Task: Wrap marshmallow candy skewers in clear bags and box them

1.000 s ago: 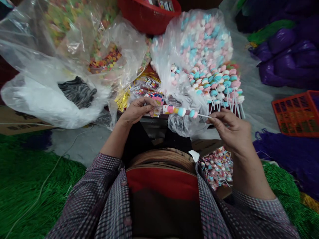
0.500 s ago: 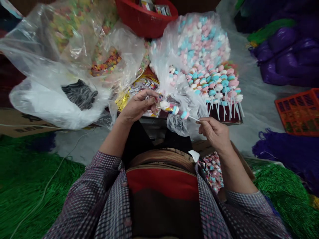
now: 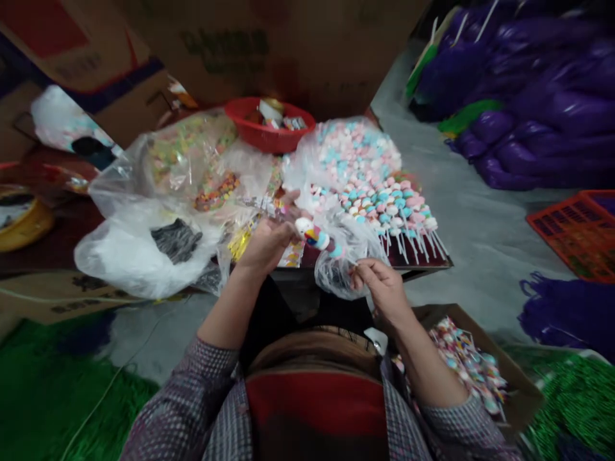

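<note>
A marshmallow skewer [image 3: 331, 246] in a clear printed wrapper hangs at a slant between my two hands, over the table's front edge. My left hand [image 3: 273, 241] is closed at its white top end, pinching the wrapper; motion blurs the fingertips. At the lower end, my right hand [image 3: 382, 283] pinches the thin stick between thumb and fingers. Behind the skewer lies a crumpled clear plastic bag [image 3: 353, 246]. Rows of unwrapped marshmallow skewers [image 3: 391, 208] lie to the right on the table, their white sticks pointing toward me. Gold twist ties [image 3: 240, 242] are beside my left hand.
Bags of gummy rings [image 3: 175, 150] and loose marshmallows [image 3: 358, 150] cover the table's back, near a red basket [image 3: 269, 131]. Right of my lap stands a carton [image 3: 521, 397] of wrapped skewers. Purple sacks [image 3: 519, 134] and an orange crate [image 3: 576, 234] are on the floor at right.
My head view has tilted up, showing more of the background and the carton. The wrapper now covers more of the skewer, and my right hand has come closer to my left.
</note>
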{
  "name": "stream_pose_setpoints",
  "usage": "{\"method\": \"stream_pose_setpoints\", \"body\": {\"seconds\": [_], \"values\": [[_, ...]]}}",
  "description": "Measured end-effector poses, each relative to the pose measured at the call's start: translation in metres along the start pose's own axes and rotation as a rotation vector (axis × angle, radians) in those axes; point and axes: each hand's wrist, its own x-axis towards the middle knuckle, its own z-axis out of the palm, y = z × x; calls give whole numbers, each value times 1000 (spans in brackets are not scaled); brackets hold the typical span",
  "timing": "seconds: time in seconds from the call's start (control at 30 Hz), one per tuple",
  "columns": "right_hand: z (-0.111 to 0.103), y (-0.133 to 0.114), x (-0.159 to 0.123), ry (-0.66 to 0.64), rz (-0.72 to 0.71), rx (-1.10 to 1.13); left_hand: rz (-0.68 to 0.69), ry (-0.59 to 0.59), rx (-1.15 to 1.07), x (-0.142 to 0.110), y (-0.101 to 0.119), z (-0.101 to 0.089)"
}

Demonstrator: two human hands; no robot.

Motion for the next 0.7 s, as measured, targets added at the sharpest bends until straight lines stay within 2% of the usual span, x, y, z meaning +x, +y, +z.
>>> {"method": "stream_pose_setpoints", "body": {"seconds": [0.13, 0.27, 0.4, 0.57, 0.7], "values": [[2, 2, -2, 34, 6, -29, -22, 43, -46, 3, -2, 12], [3, 8, -2, 16, -2, 26, 1, 22, -130, 2, -7, 29], [8, 12, -5, 35, 17, 102, 3, 78, -176, -4, -11, 48], [24, 14, -12, 21, 37, 201, -17, 120, -238, -13, -12, 65], [39, 21, -17, -34, 92, 329, -45, 153, -229, -23, -16, 70]]}}
